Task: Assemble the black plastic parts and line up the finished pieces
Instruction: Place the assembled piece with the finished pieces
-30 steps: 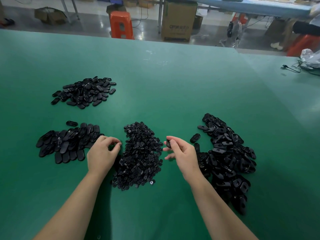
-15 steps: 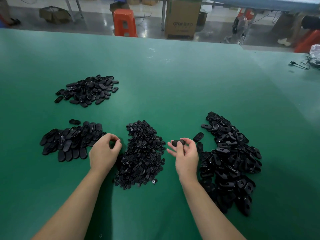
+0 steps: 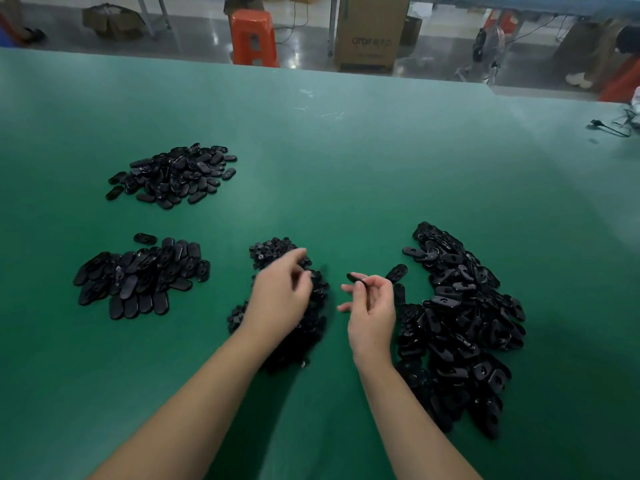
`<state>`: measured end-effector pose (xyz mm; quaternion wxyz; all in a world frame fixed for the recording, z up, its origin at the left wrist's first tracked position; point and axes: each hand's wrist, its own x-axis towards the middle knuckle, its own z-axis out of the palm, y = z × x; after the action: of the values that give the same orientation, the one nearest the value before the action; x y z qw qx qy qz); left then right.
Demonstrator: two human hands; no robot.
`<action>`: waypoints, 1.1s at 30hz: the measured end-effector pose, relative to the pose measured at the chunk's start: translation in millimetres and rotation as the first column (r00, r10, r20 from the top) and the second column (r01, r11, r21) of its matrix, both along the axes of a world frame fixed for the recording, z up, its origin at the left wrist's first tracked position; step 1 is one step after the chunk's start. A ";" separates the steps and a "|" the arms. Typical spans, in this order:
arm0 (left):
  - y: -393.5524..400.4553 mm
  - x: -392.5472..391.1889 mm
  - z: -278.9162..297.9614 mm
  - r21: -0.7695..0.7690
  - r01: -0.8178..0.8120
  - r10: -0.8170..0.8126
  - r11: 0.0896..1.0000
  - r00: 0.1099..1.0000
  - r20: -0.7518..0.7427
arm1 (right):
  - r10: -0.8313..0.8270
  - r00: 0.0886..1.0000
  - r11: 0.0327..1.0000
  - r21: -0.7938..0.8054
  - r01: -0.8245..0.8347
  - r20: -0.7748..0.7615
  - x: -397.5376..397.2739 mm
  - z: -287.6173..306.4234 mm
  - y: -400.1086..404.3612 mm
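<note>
On the green table (image 3: 346, 168) my right hand (image 3: 372, 306) pinches one black oval part (image 3: 356, 278) between thumb and fingertips, just left of the big right pile of black shells (image 3: 460, 320). My left hand (image 3: 282, 299) hovers, blurred, over the central heap of small black parts (image 3: 277, 251), with index finger and thumb apart and nothing visible between them. A pile of flat oval pieces (image 3: 138, 278), partly laid in a row, lies to the left. Farther back on the left is another pile of ovals (image 3: 173, 174).
A single oval part (image 3: 396, 273) lies between my right hand and the right pile. A black cable (image 3: 609, 128) sits at the far right edge. Beyond the table stand an orange stool (image 3: 252, 38) and a cardboard box (image 3: 370, 32).
My left hand has swung right, from the left edge of the central heap to above it. My right hand has kept its oval part and shifted slightly.
</note>
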<state>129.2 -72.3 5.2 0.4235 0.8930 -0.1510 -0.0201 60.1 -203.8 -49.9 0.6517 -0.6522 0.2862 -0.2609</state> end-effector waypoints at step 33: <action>-34.0 -3.7 7.1 -0.280 -0.058 -0.066 0.958 0.908 -0.415 | 0.159 0.986 0.987 -0.006 -0.159 -0.056 -2.9 5.1 -0.1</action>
<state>125.5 -106.3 12.3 0.5705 0.7967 -0.0595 -0.1904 57.2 -203.9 -44.8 0.6587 -0.6834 0.2497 -0.1915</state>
